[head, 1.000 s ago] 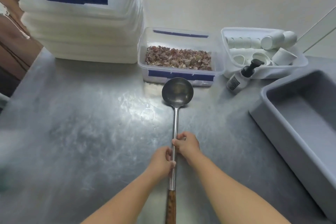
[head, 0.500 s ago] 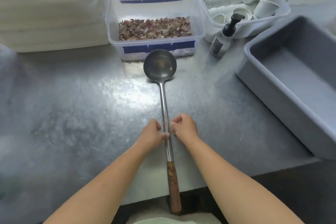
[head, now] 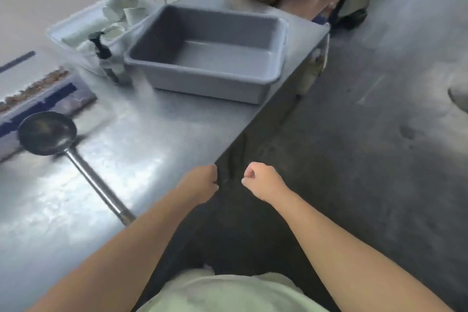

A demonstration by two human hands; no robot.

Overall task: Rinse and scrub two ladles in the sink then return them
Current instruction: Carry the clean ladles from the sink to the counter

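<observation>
The ladle [head: 48,133] lies on the table [head: 164,139], left of the tub [head: 202,81] (pump bottle [head: 111,68] just beside it).

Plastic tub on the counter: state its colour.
The plastic tub is plain grey, inside and out, seen best in the head view.

A steel ladle [head: 48,134] lies on the bench [head: 162,129], its bowl up by the back left and its handle slanting to the front edge, where the left forearm covers its end. The left hand [head: 200,183] sits at the front edge and the right hand [head: 262,181] is beyond it over the floor; both are curled and hold nothing. A grey tub [head: 207,53] stands at the right end. To its left are a pump bottle [head: 105,57], a clear box of white cups [head: 76,30] and a blue-taped container [head: 38,95] of brown bits.
</observation>
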